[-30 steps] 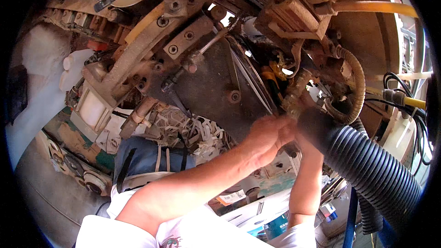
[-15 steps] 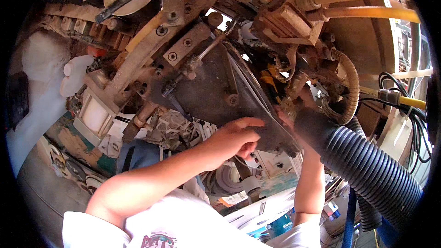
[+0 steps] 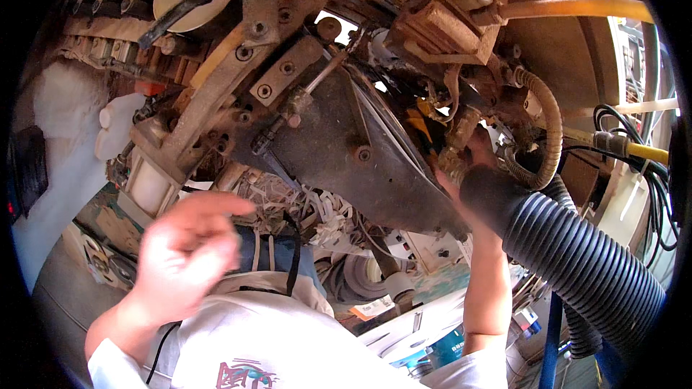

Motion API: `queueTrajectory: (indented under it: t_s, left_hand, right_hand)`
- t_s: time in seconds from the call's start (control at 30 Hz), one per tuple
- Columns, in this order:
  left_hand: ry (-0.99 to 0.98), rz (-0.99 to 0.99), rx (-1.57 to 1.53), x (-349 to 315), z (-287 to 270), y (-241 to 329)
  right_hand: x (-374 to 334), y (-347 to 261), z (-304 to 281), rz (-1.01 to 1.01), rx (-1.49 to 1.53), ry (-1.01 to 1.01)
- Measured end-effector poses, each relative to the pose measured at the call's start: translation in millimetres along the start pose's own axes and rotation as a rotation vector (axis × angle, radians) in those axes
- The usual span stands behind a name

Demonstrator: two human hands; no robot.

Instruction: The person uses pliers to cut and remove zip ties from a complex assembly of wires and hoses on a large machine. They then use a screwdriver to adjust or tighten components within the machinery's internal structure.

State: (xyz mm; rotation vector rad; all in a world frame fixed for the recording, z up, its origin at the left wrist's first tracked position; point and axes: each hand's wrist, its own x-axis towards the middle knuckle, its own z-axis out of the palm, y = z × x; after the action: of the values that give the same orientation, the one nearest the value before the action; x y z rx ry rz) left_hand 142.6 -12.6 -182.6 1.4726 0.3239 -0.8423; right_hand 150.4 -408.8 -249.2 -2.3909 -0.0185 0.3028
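Sloping down at R, black hose (image 3: 577, 268): prob bendy, fairly light (ribs = good grip), best held nr smooth end (image 3: 493, 191). R hand (image 3: 466, 198) beside that end, part hidden, can't tell grip. L hand (image 3: 191, 253) half-open, blurred, looks empty.

Your left hand (image 3: 186, 256) motion-blurred, index finger (image 3: 225, 205) extended, rest loosely bent. Your right forearm (image 3: 488, 284) bare, angled upward; right hand (image 3: 465, 198) partly hidden, grip unclear.

The right hand (image 3: 463, 204) sits between the plate (image 3: 331, 151) on its left and the hose (image 3: 580, 263) on its right; the left hand (image 3: 189, 248) is left of the scraps (image 3: 331, 220).
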Motion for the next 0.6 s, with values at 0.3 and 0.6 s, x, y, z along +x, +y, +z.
queueTrajectory:
  t_s: [0.3, 0.6]
  left_hand:
    - [0.65, 0.528, 0.514, -12.8, -69.0, -34.4]
    - [0.704, 0.691, 0.976, 17.7, -65.1, -57.7]
  right_hand:
    - [12.5, -23.3, 2.8, 0.24, -0.22, -0.03]
    - [13.1, 5.0, 10.4, 0.109, -0.184, -0.017]
